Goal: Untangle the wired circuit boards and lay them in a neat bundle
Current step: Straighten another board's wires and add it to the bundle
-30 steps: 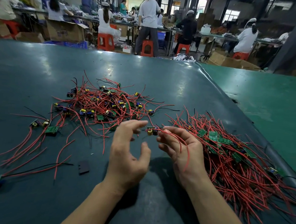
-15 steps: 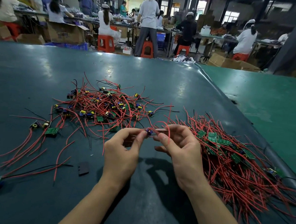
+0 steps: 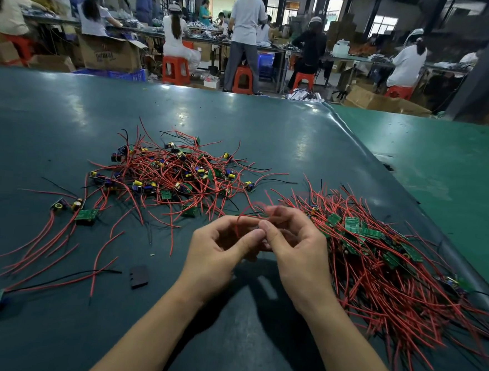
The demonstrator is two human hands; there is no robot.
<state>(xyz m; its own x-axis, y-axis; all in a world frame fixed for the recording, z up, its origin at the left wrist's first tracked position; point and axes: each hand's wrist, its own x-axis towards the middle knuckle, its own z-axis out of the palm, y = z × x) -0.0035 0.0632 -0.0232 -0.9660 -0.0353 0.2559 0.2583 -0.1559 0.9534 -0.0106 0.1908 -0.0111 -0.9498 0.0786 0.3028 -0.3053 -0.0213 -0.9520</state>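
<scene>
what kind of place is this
Most likely an electronics assembly workshop: tangled red-wired green circuit boards heaped on a dark green work table, seated workers in white caps at long benches behind, and open brown cardboard cartons on the floor.

Overhead glare, soft shadows, warped edges

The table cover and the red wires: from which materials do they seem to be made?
The table cover looks like a dark green vinyl or rubber sheet: smooth and semi-glossy, it mirrors the ceiling lights and curls at its right edge. The red wires seem plastic- or silicone-insulated: matte, uniformly coloured, bending in soft curves. Their metal cores cannot be seen.
</scene>
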